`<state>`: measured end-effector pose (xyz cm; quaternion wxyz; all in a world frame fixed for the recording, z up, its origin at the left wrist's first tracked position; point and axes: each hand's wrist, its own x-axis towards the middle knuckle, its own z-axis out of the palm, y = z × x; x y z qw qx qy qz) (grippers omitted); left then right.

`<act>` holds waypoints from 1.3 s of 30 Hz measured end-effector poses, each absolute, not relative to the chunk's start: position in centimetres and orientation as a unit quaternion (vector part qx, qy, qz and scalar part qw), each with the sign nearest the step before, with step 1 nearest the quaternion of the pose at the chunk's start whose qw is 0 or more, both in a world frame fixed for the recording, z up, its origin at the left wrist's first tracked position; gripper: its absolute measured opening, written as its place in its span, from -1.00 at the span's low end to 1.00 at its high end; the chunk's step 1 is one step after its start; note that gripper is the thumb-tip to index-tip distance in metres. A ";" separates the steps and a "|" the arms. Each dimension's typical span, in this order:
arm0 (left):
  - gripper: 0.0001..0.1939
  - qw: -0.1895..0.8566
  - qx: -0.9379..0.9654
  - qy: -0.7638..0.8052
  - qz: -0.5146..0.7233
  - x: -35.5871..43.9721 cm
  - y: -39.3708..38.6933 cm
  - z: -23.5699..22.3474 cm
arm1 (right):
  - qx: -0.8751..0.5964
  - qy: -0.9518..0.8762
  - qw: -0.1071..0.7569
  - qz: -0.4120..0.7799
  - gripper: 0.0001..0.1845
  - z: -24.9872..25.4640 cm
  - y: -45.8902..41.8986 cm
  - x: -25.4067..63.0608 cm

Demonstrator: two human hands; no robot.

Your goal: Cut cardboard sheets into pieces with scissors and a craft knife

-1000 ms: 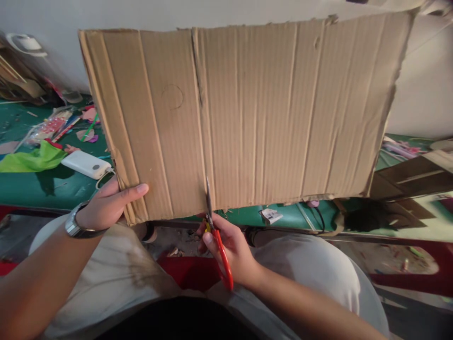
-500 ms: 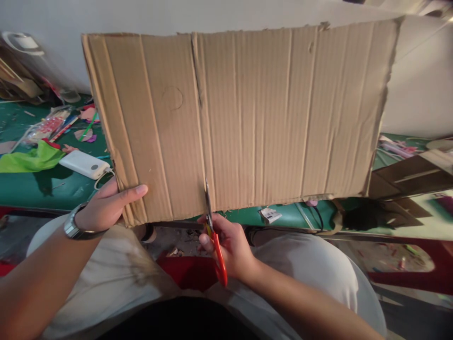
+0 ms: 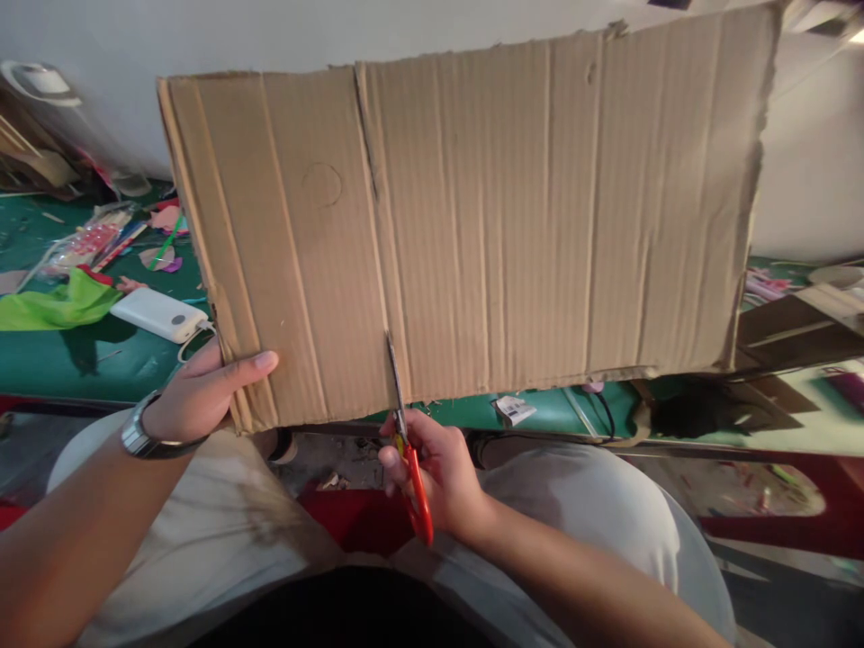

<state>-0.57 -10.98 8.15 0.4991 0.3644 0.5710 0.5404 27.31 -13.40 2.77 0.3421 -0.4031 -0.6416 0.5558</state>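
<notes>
Left hand [image 3: 193, 400] gripping cardboard [image 3: 486, 225] near lower-left corner; right hand [image 3: 442, 468] gripping red-handled scissors [image 3: 417, 495] at bottom edge.

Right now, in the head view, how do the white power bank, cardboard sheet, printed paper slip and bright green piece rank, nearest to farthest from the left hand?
1. Cardboard sheet: held near its lower left corner by the left hand.
2. White power bank: just beyond the hand, leftward.
3. Bright green piece: farther left.
4. Printed paper slip: well to the right.
</notes>
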 end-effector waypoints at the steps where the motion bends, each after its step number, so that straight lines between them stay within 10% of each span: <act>1: -0.11 0.500 0.365 0.569 0.541 -0.6 -11.0 8.1 | -0.404 -0.636 0.343 0.561 -0.61 2.7 -13.4 27.3; 39: -0.21 0.444 0.313 0.560 0.625 -0.3 -10.7 9.6 | -0.380 -0.664 0.301 0.569 -0.52 5.4 -12.3 28.0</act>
